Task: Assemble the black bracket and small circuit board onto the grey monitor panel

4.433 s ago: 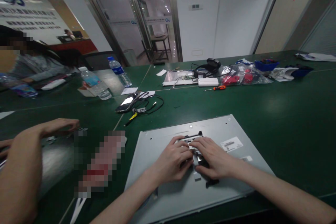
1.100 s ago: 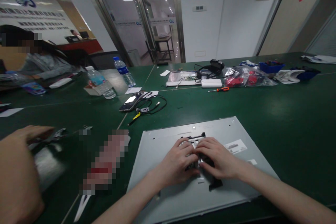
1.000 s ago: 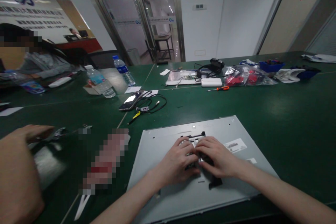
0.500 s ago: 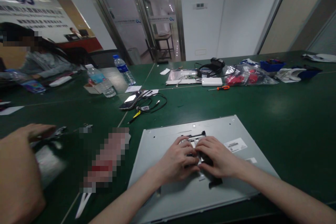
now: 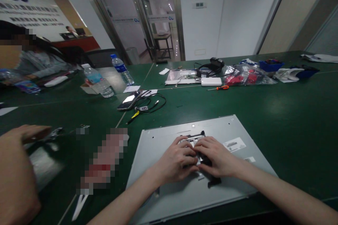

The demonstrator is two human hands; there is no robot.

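Observation:
A large light-grey metal panel [image 5: 169, 144], which looks like the back of a flat screen, lies flat on the table before me. Both hands meet over its middle, where there is a cut-out with black parts. My left hand [image 5: 181, 158] has its fingers curled down; what its fingertips hold is hidden. From the right, my right hand [image 5: 215, 156] bends its fingers over a dark part, its thumb close to the left fingertips. A black strip [image 5: 195, 134] shows above the hands, and a black end piece [image 5: 214, 182] sticks out below. White labels [image 5: 234, 144] are stuck on the panel's right side.
The green table [image 5: 264, 109] carries a phone [image 5: 129, 100] with cables, an orange screwdriver [image 5: 223, 87], a white box [image 5: 211, 82], plastic bags [image 5: 252, 75] and bottles [image 5: 121, 69]. Another person's arm [image 5: 17, 172] reaches in at left, near a blurred-out pink item [image 5: 105, 158].
The whole view has shifted slightly, so things appear a little further left. My hands stay at the panel's middle with barely any visible movement.

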